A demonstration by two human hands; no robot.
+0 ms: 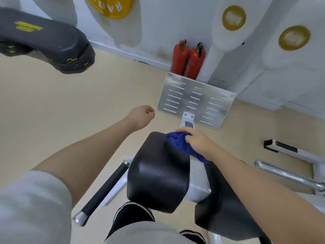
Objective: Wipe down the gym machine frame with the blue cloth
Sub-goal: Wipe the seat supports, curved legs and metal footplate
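My right hand (197,140) grips the bunched blue cloth (181,143) and holds it against the far upper edge of a black carbon-patterned pad (158,173) of the gym machine. The machine's white frame (197,189) shows between that pad and a second black pad (221,199) to its right. A white frame bar (187,121) runs forward from under the cloth to a slotted metal footplate (195,99). My left hand (143,115) hangs over the floor left of the footplate, fingers curled into a loose fist, holding nothing visible.
A black handle with chrome ends (103,189) sticks out left of the pad. Two red fire extinguishers (188,59) stand by the wall behind the footplate. A chrome bar (288,175) lies at the right. Another dark padded machine part (47,41) hangs at upper left. Beige floor surrounds.
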